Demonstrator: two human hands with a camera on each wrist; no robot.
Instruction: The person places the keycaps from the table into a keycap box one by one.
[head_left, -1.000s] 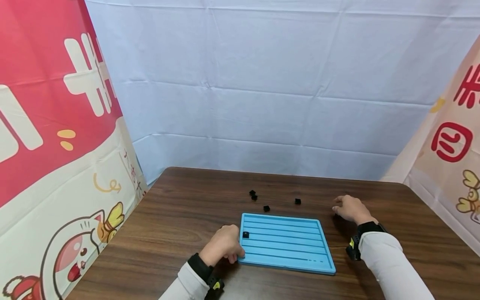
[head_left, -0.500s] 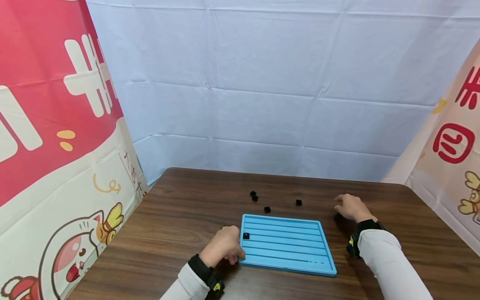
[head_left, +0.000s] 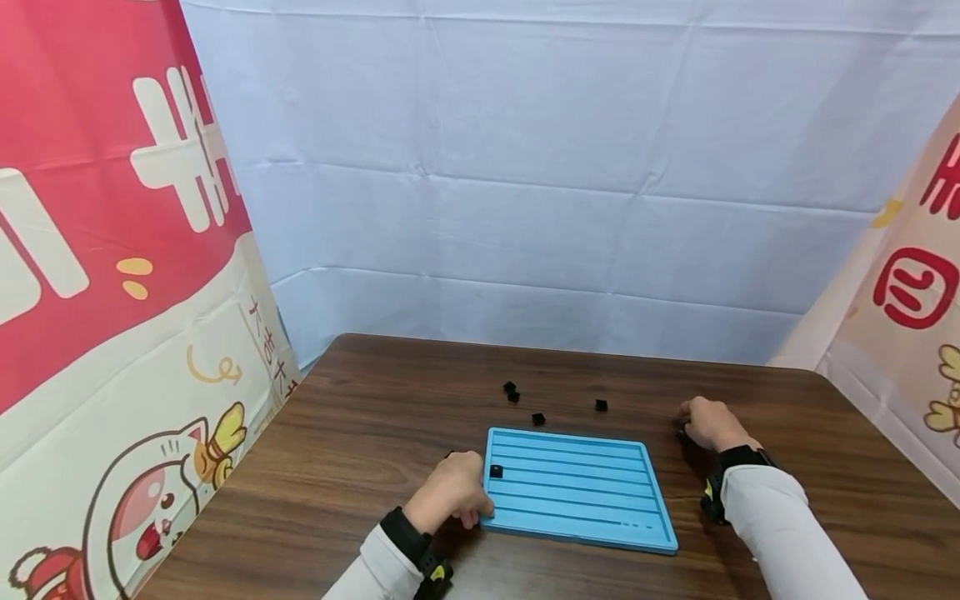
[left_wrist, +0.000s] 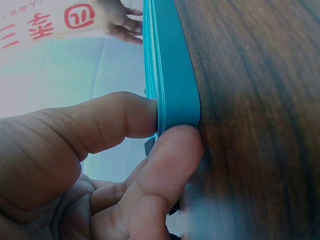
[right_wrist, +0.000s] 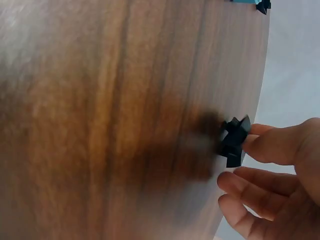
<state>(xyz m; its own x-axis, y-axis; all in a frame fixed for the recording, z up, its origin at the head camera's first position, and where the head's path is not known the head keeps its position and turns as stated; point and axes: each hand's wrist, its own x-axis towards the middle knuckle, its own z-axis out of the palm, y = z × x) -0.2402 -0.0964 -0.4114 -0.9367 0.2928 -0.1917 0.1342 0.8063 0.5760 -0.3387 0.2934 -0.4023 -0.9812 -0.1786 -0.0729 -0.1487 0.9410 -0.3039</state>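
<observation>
A light blue grooved tray [head_left: 573,492] lies on the table. My left hand [head_left: 452,490] grips its near left corner; in the left wrist view the thumb [left_wrist: 135,117] presses the rim and a curled finger [left_wrist: 175,155] bears on the side. A small black keycap [head_left: 496,472] sits in the tray near its left edge. Right of the tray, my right hand [head_left: 711,423] is down at the tabletop. The right wrist view shows its thumb and a partly hidden finger pinching a black keycap [right_wrist: 237,132], with another dark piece [right_wrist: 233,159] right against it.
Beyond the tray lie several loose black keycaps: a touching pair [head_left: 512,392], one close to the rim [head_left: 538,419] and one farther right [head_left: 602,405]. The brown wooden table [head_left: 360,433] ends at a pale cloth backdrop [head_left: 525,208].
My right hand has come down slightly and its fingers have curled in at the black keycap. The left hand keeps its grip on the tray corner; the head view has shifted a little.
</observation>
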